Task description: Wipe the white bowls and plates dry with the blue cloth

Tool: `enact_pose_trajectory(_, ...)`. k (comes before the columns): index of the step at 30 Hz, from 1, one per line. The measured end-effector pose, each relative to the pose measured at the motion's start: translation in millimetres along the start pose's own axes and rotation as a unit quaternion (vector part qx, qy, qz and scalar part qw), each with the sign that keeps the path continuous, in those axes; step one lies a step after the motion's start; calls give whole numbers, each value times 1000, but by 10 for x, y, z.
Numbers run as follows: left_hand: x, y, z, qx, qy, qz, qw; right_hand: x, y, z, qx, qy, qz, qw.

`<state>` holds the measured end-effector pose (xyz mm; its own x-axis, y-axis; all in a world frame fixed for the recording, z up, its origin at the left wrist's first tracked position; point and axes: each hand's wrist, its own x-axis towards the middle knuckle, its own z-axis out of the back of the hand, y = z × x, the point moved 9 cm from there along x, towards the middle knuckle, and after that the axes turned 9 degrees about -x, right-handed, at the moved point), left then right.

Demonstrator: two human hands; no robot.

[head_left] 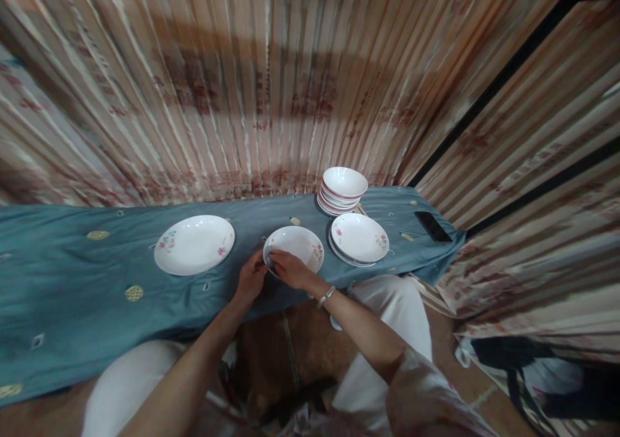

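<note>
Left hand [252,277] and right hand [289,269] meet at the central plate [304,243], grip unclear; bowls [345,182], stacked plates [361,238], phone [433,226] right on the tabletop [72,269]; curtain [271,101] above.

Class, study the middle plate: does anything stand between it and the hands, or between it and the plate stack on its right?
Nothing visible does: the left hand and right hand are at the middle plate, and only tablecloth shows between it and the plate stack.

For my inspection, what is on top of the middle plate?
On the middle plate, a flower print shows near the right rim; the part beneath the right hand is covered.
</note>
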<state>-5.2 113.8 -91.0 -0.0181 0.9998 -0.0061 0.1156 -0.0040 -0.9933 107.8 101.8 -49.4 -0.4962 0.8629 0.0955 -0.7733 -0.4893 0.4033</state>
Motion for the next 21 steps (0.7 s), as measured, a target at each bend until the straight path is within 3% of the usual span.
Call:
enact_pose_trajectory(6, -14, -15, 5, -3, -5, 1, 1000, -186, -23, 4, 56, 24, -18, 998)
enact_pose_trajectory(13, -27, -33, -3, 0, 4, 11, 1000, -460, -69, 243, 103, 70, -64, 990)
enact_pose_trajectory(17, -11, 4, -8, -6, 2, 13, 1000, -693, -189, 375, 188, 40, -112, 975)
enact_pose_trajectory(21, -15, -6, -2, 1, -2, 7, 1000, -1065, -384, 355, 275, 0, -173, 946)
